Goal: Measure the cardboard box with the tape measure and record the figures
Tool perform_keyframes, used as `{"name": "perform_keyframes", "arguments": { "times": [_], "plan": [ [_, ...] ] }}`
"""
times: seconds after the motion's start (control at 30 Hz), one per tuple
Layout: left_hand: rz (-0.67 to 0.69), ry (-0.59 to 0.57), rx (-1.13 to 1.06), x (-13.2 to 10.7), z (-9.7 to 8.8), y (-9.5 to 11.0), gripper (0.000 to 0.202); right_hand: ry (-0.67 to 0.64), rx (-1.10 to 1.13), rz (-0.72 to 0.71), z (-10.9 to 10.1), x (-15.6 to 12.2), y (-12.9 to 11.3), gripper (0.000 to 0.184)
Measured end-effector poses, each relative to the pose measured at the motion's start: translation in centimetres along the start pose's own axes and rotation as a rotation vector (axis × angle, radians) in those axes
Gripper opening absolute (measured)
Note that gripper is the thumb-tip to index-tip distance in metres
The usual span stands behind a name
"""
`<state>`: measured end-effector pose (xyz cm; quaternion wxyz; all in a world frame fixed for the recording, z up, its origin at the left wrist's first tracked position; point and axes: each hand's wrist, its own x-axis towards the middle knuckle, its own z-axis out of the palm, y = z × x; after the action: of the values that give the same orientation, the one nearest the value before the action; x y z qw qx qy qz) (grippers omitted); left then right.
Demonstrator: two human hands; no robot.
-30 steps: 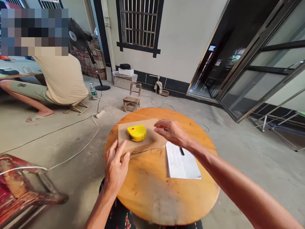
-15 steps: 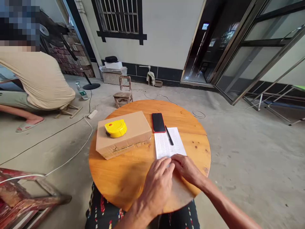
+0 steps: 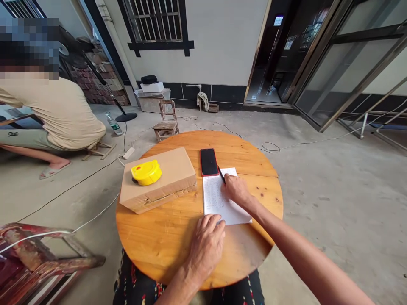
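The right hand [image 3: 235,189] reaches over the paper [image 3: 214,203], its fingers at the lower end of a black pen [image 3: 221,174]. The fingertips are partly hidden from this angle, so I cannot tell whether that grip is clamped on the pen or only touching it. The pen lies aslant at the top of the paper, its far end just beside a phone [image 3: 208,162] with a dark screen and a red edge. The left hand [image 3: 208,237] is palm down at the paper's near edge, its grip loose, fingers slightly apart and holding nothing.

Printed or written rows cover the left part of the paper. To the left, on the same round wooden surface [image 3: 149,241], sits a closed brown box [image 3: 176,169] with tape along its near side. A yellow tape measure [image 3: 146,173] lies on top of the box, toward its left end.

Beyond the surface, a small wooden chair [image 3: 167,123] stands on the concrete floor [image 3: 318,190]. Farther left, a person in a tan shirt [image 3: 63,112] sits near a plastic bottle [image 3: 113,123].
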<state>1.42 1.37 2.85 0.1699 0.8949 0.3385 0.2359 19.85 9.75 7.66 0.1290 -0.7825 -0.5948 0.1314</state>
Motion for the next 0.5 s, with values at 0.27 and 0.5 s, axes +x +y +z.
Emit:
{"name": "perform_keyframes", "arguments": {
  "times": [0.27,0.5],
  "plan": [
    [-0.028,-0.047,0.036,0.2,-0.3,0.5,0.032,-0.03,0.505,-0.066,-5.6,-8.2,5.8,0.038],
    [-0.087,-0.027,0.113,0.0,0.2,1.9,0.029,0.384,0.797,-0.197,-4.8,-14.4,6.6,0.01]
  ]
}}
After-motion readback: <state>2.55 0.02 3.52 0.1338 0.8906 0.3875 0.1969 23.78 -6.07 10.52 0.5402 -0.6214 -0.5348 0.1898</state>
